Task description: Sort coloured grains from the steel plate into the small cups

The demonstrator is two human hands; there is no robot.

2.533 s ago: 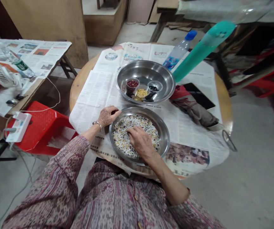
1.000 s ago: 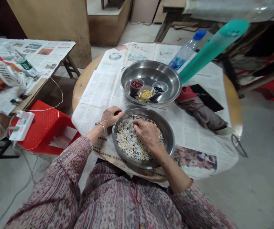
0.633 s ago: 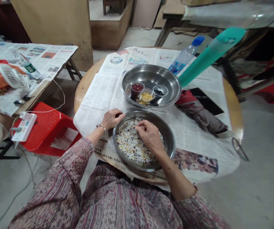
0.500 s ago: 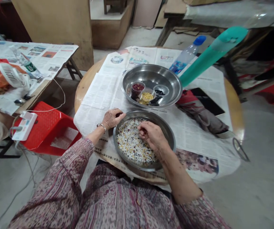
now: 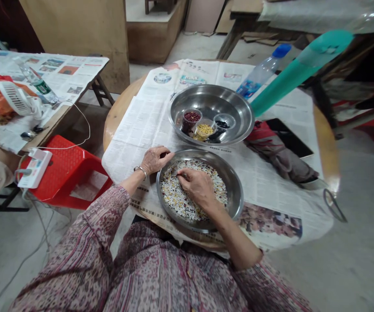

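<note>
A shallow steel basin (image 5: 238, 190) holds a mix of white, yellow, dark red and black grains and beans (image 5: 177, 203). My left hand (image 5: 156, 159) grips the basin's upper left rim, its fingers bent over the edge. Over the mix, my right hand (image 5: 196, 185) has thumb and fingertips pinched together at the grains; whatever lies between them is too small to make out. Behind stands a larger steel basin (image 5: 232, 99) with three clear cups in it: one of red beans (image 5: 192, 117), one of yellow beans (image 5: 205, 130), one of black beans (image 5: 222, 123).
Newspaper (image 5: 134, 125) covers the round table. A water bottle (image 5: 258, 73), a long green object (image 5: 300, 73), a folded umbrella (image 5: 281, 158) and a dark tablet (image 5: 291, 138) lie to the right. At left are a red stool (image 5: 60, 173), a power strip (image 5: 35, 169) and a white fan (image 5: 16, 97).
My right hand has moved left and lower over the grains, fingertips now down at the mix. My left hand stays on the rim. The view has shifted slightly.
</note>
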